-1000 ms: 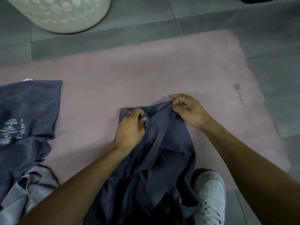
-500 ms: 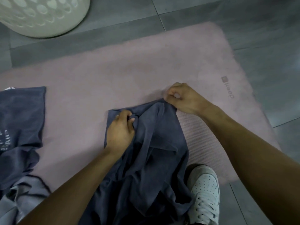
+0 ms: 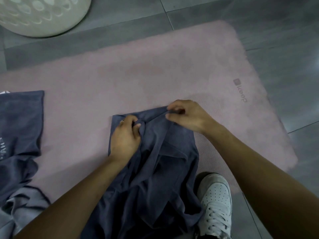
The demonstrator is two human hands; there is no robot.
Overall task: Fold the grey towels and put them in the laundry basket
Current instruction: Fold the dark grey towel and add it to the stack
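A dark grey towel (image 3: pixel 160 169) lies crumpled on the pink mat (image 3: pixel 138 75) in front of me, its far edge toward the mat's middle. My left hand (image 3: pixel 125 137) grips a bunch of the towel near its far left corner. My right hand (image 3: pixel 186 116) pinches the towel's far edge at the right. A second dark grey towel (image 3: pixel 19 121) with pale lettering lies at the left, over a lighter grey cloth (image 3: pixel 22 204). The white perforated laundry basket (image 3: pixel 39 14) stands on the floor at the top left.
Grey floor tiles (image 3: pixel 276 40) surround the mat. A white sneaker (image 3: pixel 215 200) sits at the mat's near edge, right of the towel. The mat carries a small logo (image 3: pixel 240 91) near its right end.
The view has shifted a little. My right hand has worked along the towel's far edge and now pinches it with fingers curled. My left hand keeps its grip.
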